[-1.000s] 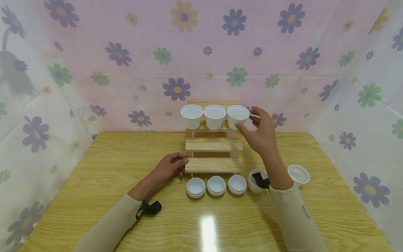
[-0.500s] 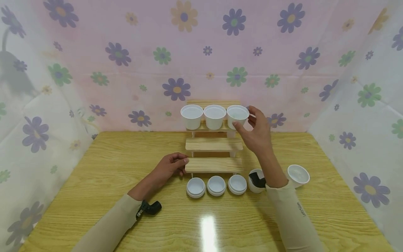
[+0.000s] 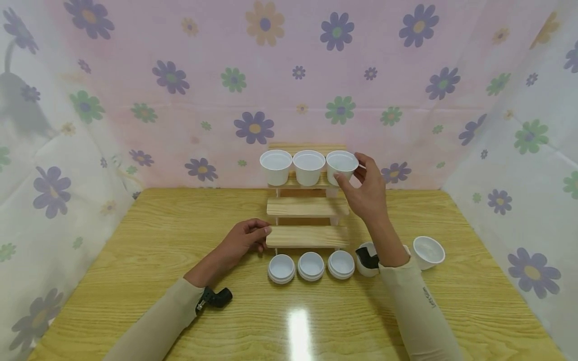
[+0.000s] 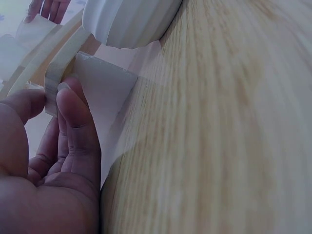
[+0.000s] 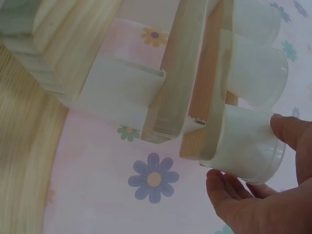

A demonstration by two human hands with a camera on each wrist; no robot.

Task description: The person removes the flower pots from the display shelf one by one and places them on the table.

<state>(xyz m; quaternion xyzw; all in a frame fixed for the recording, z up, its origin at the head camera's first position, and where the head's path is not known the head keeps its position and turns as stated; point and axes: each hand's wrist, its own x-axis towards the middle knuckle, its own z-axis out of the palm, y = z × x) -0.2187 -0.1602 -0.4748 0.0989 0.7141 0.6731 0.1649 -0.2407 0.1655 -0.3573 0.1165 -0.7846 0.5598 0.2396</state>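
A tiered wooden display stand (image 3: 307, 206) stands at the table's back. Three white plastic cups line an upper step: a left cup (image 3: 276, 169), a middle cup (image 3: 309, 170) and a right cup (image 3: 338, 170). My right hand (image 3: 368, 193) holds the right cup, thumb in front and fingers round its right side. In the right wrist view this cup (image 5: 246, 144) sits at the step's end, between thumb and fingertips. My left hand (image 3: 244, 238) pinches the left end of the lowest step (image 3: 307, 236); the left wrist view shows thumb and finger on the board's end (image 4: 56, 80).
Before the stand, three small white jars (image 3: 310, 266) sit in a row on the wooden table (image 3: 180, 235). To their right are a white cup (image 3: 367, 271), partly hidden by a black wrist mount (image 3: 369, 258), and another white cup (image 3: 428, 251). A flowered cloth (image 3: 289, 90) hangs behind.
My right hand has moved slightly left, its thumb and fingers closing in around the right cup. The left hand stays at the lowest step's end, and the cups keep their places.
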